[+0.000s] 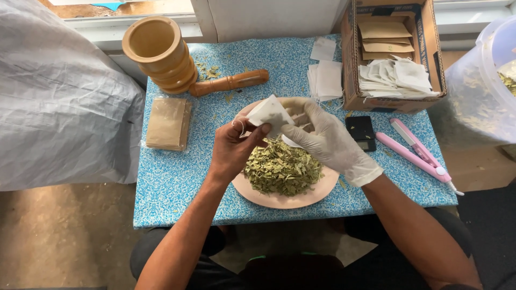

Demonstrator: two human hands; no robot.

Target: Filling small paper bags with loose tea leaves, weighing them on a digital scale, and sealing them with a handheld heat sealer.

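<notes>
- Above the pink plate [279, 201], at the middle of the blue patterned tabletop [166, 177]: holding a small white filter bag [269, 114] between both hands.
- Left hand [235, 146], bare: pinching the bag's lower left edge, fingers closed on it.
- Right hand [322, 137], in a white glove: gripping the bag's right side, fingers curled around it.
- On the plate, just under the hands: lying in a heap, crushed dried green leaves [282, 167].
- Behind the plate: lying on its side, a wooden pestle [230, 82], its end touching a wooden mortar [161, 52].
- Left of the plate: resting flat, a stack of brown pouches [167, 123] in clear wrap.
- Right of the plate: sitting just beside it, a small black pocket scale [360, 132]; lying beyond that, a pink handheld sealer [416, 153].
- At the back right: standing open, a cardboard box [430, 48] with more white bags and brown envelopes; lying beside it, a loose pile of white filter bags [326, 79].
</notes>
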